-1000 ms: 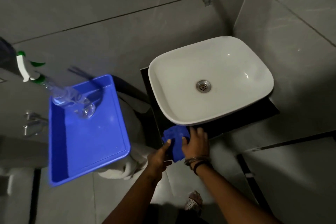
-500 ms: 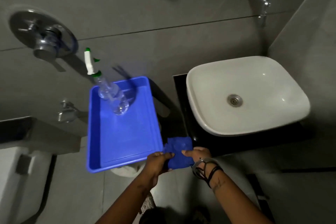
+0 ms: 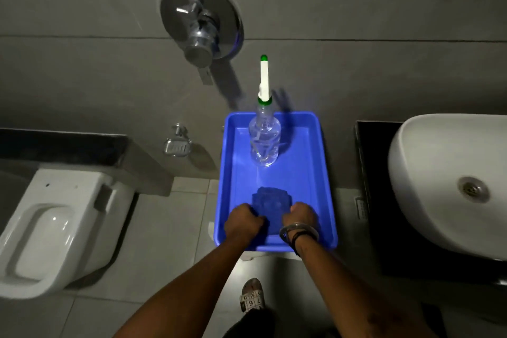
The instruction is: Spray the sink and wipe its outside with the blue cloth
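Both your hands on the folded blue cloth [image 3: 271, 203] in the blue plastic tray [image 3: 325, 173].
Left hand [image 3: 244, 221] and right hand [image 3: 301, 218] look clenched on its near corners; dim light, grip unclear.

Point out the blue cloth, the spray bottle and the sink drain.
blue cloth [image 3: 271, 200], head view, its folded middle.
spray bottle [image 3: 264, 143], head view, its clear body.
sink drain [image 3: 473, 189], head view, the metal strainer.

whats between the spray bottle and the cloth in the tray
Nothing: in the head view only bare blue tray floor separates the upright spray bottle from the blue cloth, which both hands, left hand and right hand, hold at the near end.
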